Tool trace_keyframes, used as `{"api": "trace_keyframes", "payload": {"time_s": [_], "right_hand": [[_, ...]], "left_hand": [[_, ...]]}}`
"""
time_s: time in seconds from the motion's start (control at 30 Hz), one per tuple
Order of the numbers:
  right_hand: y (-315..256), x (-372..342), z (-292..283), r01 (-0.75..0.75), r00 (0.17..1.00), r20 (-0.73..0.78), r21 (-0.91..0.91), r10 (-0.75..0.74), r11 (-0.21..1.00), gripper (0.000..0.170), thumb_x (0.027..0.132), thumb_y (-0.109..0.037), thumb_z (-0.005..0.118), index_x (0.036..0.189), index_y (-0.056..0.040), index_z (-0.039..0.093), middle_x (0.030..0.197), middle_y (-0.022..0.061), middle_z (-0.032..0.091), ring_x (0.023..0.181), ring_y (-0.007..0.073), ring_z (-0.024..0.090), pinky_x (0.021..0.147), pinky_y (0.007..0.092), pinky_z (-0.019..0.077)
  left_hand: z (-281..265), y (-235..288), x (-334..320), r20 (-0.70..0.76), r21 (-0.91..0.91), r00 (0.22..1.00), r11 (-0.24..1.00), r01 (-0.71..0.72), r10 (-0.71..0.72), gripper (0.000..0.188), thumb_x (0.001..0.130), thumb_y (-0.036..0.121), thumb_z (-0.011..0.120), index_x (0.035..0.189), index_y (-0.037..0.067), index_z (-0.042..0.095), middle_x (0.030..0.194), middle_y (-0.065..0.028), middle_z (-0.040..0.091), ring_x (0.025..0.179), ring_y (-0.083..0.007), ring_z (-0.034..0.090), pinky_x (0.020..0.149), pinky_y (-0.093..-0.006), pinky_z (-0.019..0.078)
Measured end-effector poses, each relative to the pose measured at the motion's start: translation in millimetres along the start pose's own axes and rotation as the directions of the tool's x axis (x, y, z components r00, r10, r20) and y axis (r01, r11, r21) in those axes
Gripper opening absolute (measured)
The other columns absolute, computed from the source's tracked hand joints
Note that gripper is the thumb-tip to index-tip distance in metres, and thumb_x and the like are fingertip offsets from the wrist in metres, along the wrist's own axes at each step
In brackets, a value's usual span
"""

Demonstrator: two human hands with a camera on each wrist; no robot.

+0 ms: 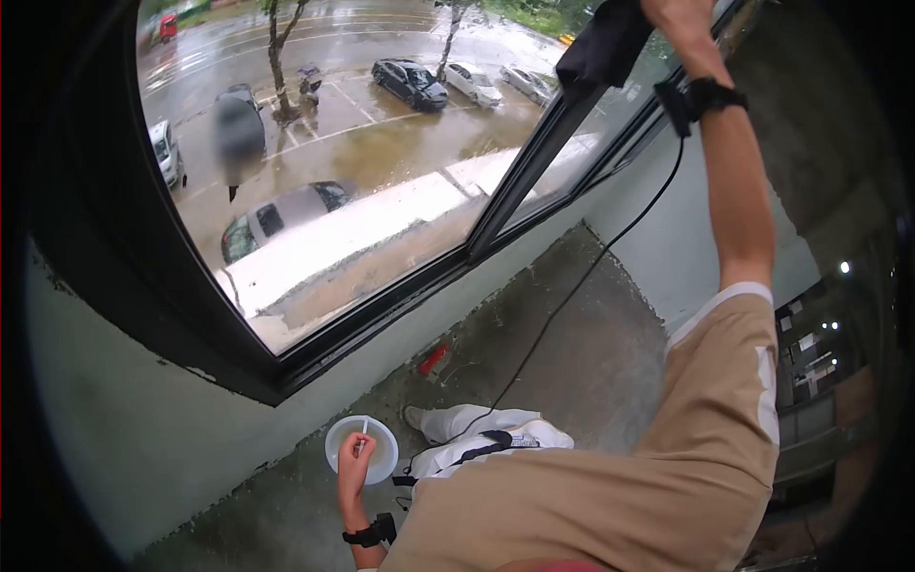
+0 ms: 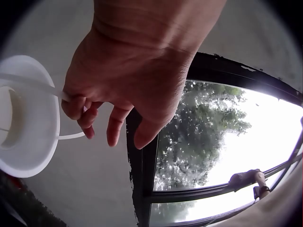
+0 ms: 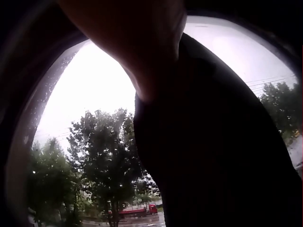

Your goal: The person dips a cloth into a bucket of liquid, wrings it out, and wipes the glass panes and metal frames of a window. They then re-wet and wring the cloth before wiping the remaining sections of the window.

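Observation:
A white plastic bucket (image 1: 389, 458) is low by the wall in the head view, with my left hand (image 1: 353, 467) over it. The fingers of that hand curl round its thin white handle (image 2: 33, 85) in the left wrist view. High at the upper right, my right hand (image 1: 681, 19) holds a black cloth (image 1: 605, 48) at the window (image 1: 381, 191), over the frame and glass. The cloth fills much of the right wrist view as a dark shape, and the right fingertips are hidden.
A black window frame post (image 1: 519, 181) divides the panes. A black cable (image 1: 553, 319) runs from the right wrist strap to the waist. A small red object (image 1: 434, 359) lies on the concrete floor (image 1: 591, 353). Parked cars (image 1: 410, 84) and trees stand outside.

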State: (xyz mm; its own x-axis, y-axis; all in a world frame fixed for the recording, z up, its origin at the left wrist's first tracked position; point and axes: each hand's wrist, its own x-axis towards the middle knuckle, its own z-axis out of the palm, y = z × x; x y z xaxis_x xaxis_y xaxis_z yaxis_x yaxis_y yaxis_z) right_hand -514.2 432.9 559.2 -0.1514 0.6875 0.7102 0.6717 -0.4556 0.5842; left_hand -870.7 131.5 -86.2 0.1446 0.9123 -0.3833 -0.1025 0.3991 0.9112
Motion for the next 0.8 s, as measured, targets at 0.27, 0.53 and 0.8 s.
{"api": "trace_keyframes", "payload": {"time_s": [0.27,0.53,0.8], "right_hand": [[-107,-148,85,0.099,0.995,-0.014,0.020,-0.099,0.995,0.043,0.083,-0.030,0.051,0.093,0.0046,0.075,0.097,0.0230,0.069,0.128,0.0433,0.044,0.114,0.0689,-0.0008],[-180,-246,110,0.021,0.987,0.131,0.441,-0.087,0.897,0.045,0.082,-0.028,0.053,0.100,0.0096,0.070,0.128,0.0339,0.055,0.137,0.0492,0.029,0.111,0.0730,-0.0037],[-139,-154,99,-0.064,0.985,-0.116,0.454,0.130,0.889,0.044,0.083,-0.023,0.054,0.105,0.0138,0.065,0.133,0.0375,0.049,0.139,0.0513,0.025,0.110,0.0728,-0.0072]], "left_hand": [[4,10,14,0.068,0.051,0.998,0.999,-0.020,0.016,0.015,0.089,0.016,0.067,0.091,0.003,0.061,0.081,0.0031,0.054,0.071,-0.0050,0.046,0.063,-0.0224,0.0365],[-6,4,22,0.027,0.012,0.999,0.999,-0.033,0.033,0.013,0.087,0.014,0.068,0.088,0.003,0.061,0.080,0.0019,0.056,0.073,-0.0055,0.047,0.066,-0.0226,0.0378],[-31,-42,69,0.038,0.123,0.993,0.986,-0.113,0.109,0.019,0.090,0.020,0.067,0.096,0.002,0.065,0.088,-0.0037,0.063,0.082,-0.0116,0.055,0.074,-0.0278,0.0442]]}}
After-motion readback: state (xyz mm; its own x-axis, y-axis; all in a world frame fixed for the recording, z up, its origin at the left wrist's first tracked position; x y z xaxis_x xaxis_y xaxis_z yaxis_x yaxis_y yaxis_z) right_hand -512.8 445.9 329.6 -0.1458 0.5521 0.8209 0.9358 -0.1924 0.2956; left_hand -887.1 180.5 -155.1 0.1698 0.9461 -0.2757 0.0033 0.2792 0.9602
